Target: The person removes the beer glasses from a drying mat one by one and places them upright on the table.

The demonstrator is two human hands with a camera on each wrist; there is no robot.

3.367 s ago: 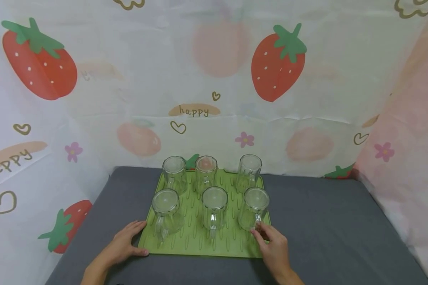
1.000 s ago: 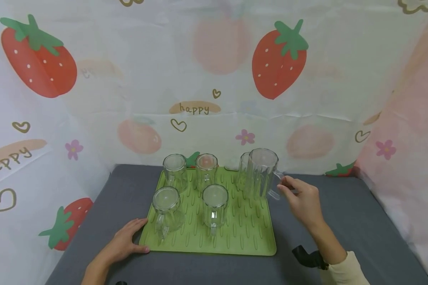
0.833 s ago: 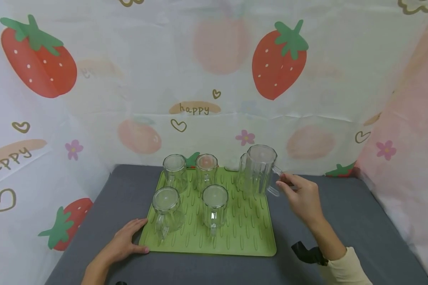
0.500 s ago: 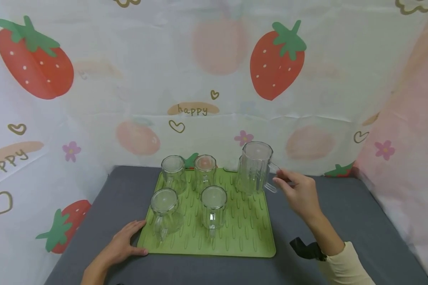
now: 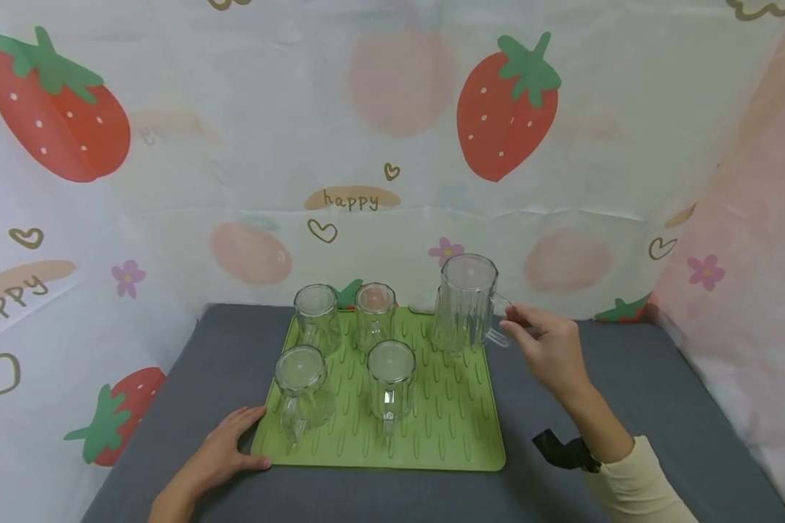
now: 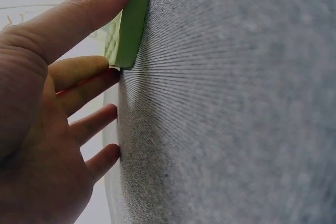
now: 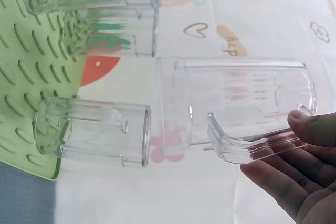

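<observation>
Glass mug (image 5: 466, 299) in the right hand (image 5: 547, 351) stands upside down over the far right corner of the green mat (image 5: 445, 428), stacked on or held just above another upturned mug there; which of the 2 cannot be told from the head view. In the right wrist view this mug (image 7: 236, 106) has a ribbed wall, and the right hand's (image 7: 302, 174) fingers (image 7: 310, 129) curl round its clear handle (image 7: 247, 148) from the outer side.

Largest around it is the strawberry-print curtain (image 5: 392, 145), which rises behind the mat and wraps both sides. Next comes the desk (image 5: 628, 407), covered in grey cloth, with the mat lying square in its middle. The mat is ridged and light green. On it stand 4 more upturned mugs: 2 in the far row left of the held mug, at the mat's far left corner (image 5: 317, 314) and far middle (image 5: 375, 312), and 2 in the near row, at the mat's left (image 5: 303, 385) and its middle (image 5: 390, 381). The mat's near right part is bare ridges.

The left hand (image 5: 225, 450) lies at the mat's near left corner with its fingers straight and spread, holding nothing. In the left wrist view the thumb (image 6: 79, 17) presses along the mat's edge (image 6: 131, 22) while the other fingers rest flat on the grey cloth (image 6: 236, 103). A cream sleeve (image 5: 634, 487) and a black wrist strap (image 5: 559, 450) show on the right arm, beside the mat's near right corner.
</observation>
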